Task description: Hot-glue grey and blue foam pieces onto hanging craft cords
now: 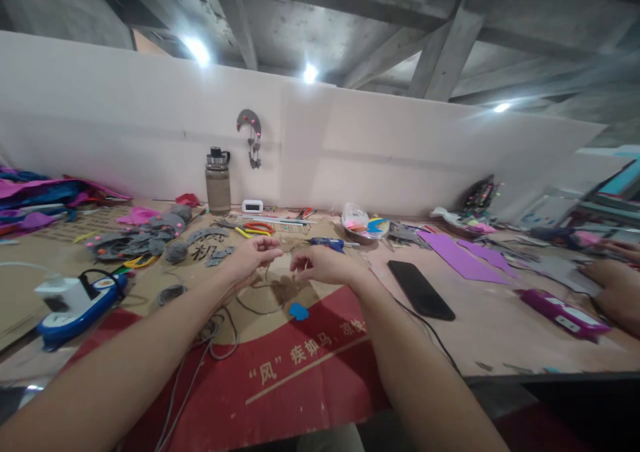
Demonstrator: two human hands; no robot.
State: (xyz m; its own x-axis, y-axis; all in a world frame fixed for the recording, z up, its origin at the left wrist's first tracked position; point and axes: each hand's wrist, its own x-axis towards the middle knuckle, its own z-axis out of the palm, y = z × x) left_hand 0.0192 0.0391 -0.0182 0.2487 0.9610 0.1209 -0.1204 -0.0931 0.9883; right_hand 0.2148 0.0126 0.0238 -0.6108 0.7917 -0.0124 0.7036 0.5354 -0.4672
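Over the cardboard, my left hand has its thumb and fingers pinched on a thin grey cord, which hangs below it in a loop. Close by to the right, my right hand is closed with its fingertips curled down; what it pinches is too small to make out. More of the cord lies in loose coils under my left forearm and runs off the front edge. A small blue felt piece rests on the printed cardboard sheet below my hands. Just behind my right hand lies a blue glue gun.
A black phone and purple sheets lie to the right, near a co-worker's hand and a magenta power strip. Leftward are a blue power strip and grey felt scraps. A bottle stands behind.
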